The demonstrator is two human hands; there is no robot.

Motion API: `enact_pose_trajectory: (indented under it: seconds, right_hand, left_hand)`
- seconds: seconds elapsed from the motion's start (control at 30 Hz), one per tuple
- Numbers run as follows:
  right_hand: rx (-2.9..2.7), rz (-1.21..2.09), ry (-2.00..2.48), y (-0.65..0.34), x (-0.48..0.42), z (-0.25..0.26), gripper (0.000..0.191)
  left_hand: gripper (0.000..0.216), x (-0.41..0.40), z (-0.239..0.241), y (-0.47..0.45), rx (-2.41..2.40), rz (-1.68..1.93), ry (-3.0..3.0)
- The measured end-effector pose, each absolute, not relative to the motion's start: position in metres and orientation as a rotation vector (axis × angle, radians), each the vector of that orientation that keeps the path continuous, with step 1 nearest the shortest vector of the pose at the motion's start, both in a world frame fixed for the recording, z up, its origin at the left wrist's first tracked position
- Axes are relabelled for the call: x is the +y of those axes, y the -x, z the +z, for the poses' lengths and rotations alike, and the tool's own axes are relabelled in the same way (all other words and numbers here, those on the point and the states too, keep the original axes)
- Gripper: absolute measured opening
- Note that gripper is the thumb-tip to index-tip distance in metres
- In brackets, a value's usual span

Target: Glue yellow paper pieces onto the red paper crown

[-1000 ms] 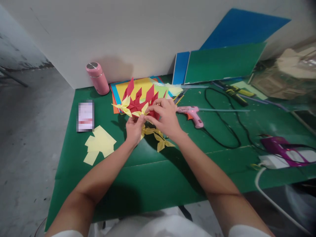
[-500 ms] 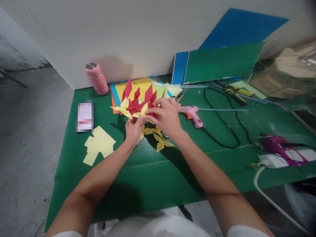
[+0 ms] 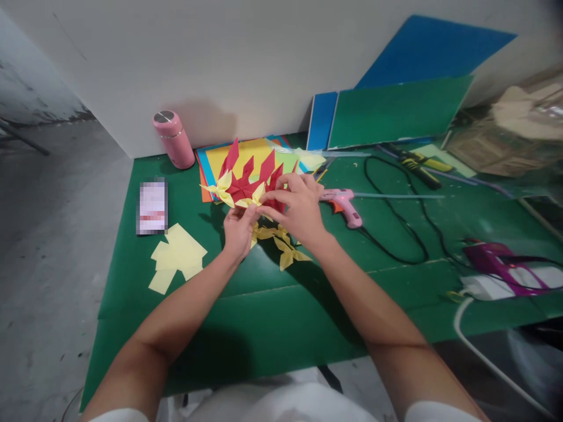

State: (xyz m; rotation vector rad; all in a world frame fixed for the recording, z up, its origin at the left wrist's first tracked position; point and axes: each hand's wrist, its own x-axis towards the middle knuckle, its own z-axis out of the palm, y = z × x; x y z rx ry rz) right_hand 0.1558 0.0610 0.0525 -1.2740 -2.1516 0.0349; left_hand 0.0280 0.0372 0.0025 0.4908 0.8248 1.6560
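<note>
A red folded-paper piece (image 3: 246,186) with several pointed petals is held up over the table, with yellow folded-paper flowers along its near edge. My left hand (image 3: 238,233) is closed, thumb and fingers pinching that near edge from below. From the right, my right hand (image 3: 299,205) pinches the yellow paper flower (image 3: 254,198) at the middle of the edge, its fingertips close to my left thumb. Another yellow flower (image 3: 223,189) sits at the left end of the red paper. More yellow paper flowers (image 3: 288,253) lie on the table below my hands.
Yellow paper pieces (image 3: 179,256) and a phone (image 3: 152,206) lie left, below a pink bottle (image 3: 174,139). Coloured sheets (image 3: 215,161) are behind my hands. A pink glue gun (image 3: 347,208) with a black cord lies right, near pliers (image 3: 420,167) and a power strip (image 3: 488,287).
The red paper piece with its yellow flowers has tilted slightly to the right. Both hands keep nearly the same place and grip.
</note>
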Motion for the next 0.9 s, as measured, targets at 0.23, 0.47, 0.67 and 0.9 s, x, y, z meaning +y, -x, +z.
enact_pose_trajectory:
  seconds: [0.23,0.47,0.67,0.9]
  right_hand:
    - [-2.169,0.075,1.274,-0.158,0.062,0.054,0.021]
    - [-2.179,0.073,1.298,-0.161,0.063,0.058,0.027]
    - [-2.187,0.098,1.270,-0.160,0.063,0.054,0.029]
    - [-2.200,0.036,1.230,-0.160,0.058,0.065,0.030]
  left_hand:
    - [0.032,0.039,0.003,-0.026,0.830,1.655,-0.496]
    - [0.042,0.038,0.006,-0.029,0.833,1.664,-0.500]
    - [0.042,0.039,0.007,-0.027,0.847,1.677,-0.504]
    - [0.038,0.038,0.006,-0.028,0.816,1.659,-0.514]
